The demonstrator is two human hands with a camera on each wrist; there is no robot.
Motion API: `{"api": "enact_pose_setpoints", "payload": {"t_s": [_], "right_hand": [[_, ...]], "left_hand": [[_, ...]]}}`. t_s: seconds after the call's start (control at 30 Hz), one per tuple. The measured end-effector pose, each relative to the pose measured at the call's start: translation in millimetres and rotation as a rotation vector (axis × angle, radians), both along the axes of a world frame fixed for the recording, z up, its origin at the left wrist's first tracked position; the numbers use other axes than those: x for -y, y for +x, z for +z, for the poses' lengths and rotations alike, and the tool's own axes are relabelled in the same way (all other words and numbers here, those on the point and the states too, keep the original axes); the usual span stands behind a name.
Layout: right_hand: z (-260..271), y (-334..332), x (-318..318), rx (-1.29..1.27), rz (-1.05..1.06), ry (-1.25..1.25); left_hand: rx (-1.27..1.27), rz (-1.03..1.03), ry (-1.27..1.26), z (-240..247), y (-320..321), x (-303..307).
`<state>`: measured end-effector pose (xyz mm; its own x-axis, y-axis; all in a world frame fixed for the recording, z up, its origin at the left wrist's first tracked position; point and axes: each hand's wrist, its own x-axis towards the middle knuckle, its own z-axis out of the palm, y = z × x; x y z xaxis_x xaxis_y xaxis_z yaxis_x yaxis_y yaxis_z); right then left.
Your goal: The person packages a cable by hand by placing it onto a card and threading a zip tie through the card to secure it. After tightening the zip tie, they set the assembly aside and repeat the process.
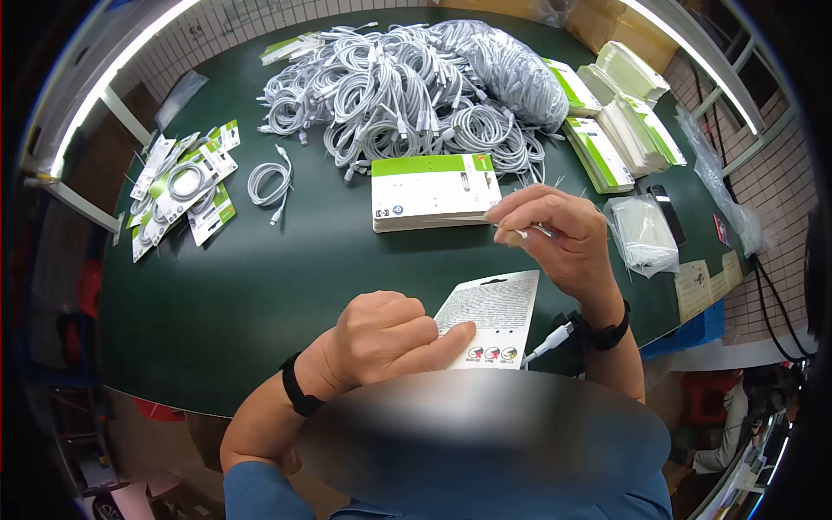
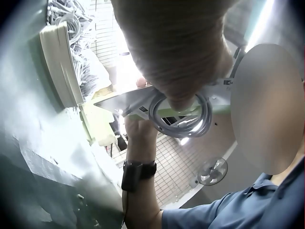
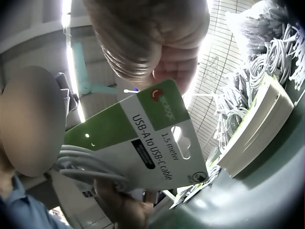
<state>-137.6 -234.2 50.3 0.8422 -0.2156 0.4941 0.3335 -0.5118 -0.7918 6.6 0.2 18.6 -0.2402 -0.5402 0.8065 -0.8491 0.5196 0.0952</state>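
Note:
My left hand (image 1: 390,338) grips a cardboard packaging card (image 1: 490,312) near the table's front edge, its printed back facing up in the head view. A coiled grey-white USB cable (image 2: 204,114) lies against the card's green-and-white front; a white connector (image 1: 550,340) sticks out beside the card. Above the card's far end, my right hand (image 1: 559,230) pinches a thin white cable tie (image 3: 131,91) between thumb and fingers. In the right wrist view the card front (image 3: 152,138) reads USB-A to USB-C cable.
A stack of cards (image 1: 433,195) lies ahead, before a big heap of coiled cables (image 1: 390,87). Carded cables (image 1: 182,186) and one loose coil (image 1: 269,184) lie left. At right are more card stacks (image 1: 598,154), a bag of white ties (image 1: 641,234) and a phone (image 1: 667,214).

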Motion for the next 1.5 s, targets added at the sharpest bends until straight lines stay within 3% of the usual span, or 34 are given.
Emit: {"api": "enact_pose_setpoints", "payload": {"t_s": [0.03, 0.17, 0.27, 0.37, 0.47, 0.6, 0.8, 1.1, 1.5], "right_hand": [[2.5, 0.9, -4.4, -0.066, 0.025, 0.129], [5.6, 9.9, -9.4, -0.298, -0.025, 0.059], [-7.5, 14.2, -6.7, -0.277, -0.014, -0.069], [-5.2, 8.9, -4.8, -0.331, -0.018, -0.039], [-13.7, 7.6, -1.6, -0.151, -0.025, -0.045], [-12.9, 0.6, -16.4, 0.059, 0.077, 0.359], [-4.0, -10.0, -32.7, 0.108, 0.186, 0.235], [-7.3, -14.8, -36.3, 0.069, 0.187, 0.124], [-8.4, -15.1, -43.3, 0.062, 0.157, 0.216]], "left_hand": [[-0.002, 0.002, -0.001, -1.0, -0.4, 0.5], [0.017, 0.013, 0.015, -2.2, 0.3, 0.8], [0.038, 0.017, 0.029, -1.8, 0.2, 1.3], [0.063, 0.013, 0.053, -3.9, -0.6, -0.3], [0.097, -0.01, 0.074, -4.2, -1.6, -1.2], [0.092, -0.039, 0.08, -8.7, -8.1, -2.4], [0.072, -0.085, 0.063, -11.4, -11.6, -5.3], [0.057, -0.093, 0.013, -16.9, -10.7, -3.5], [0.046, -0.104, -0.021, -20.9, -13.1, -1.3]]}}
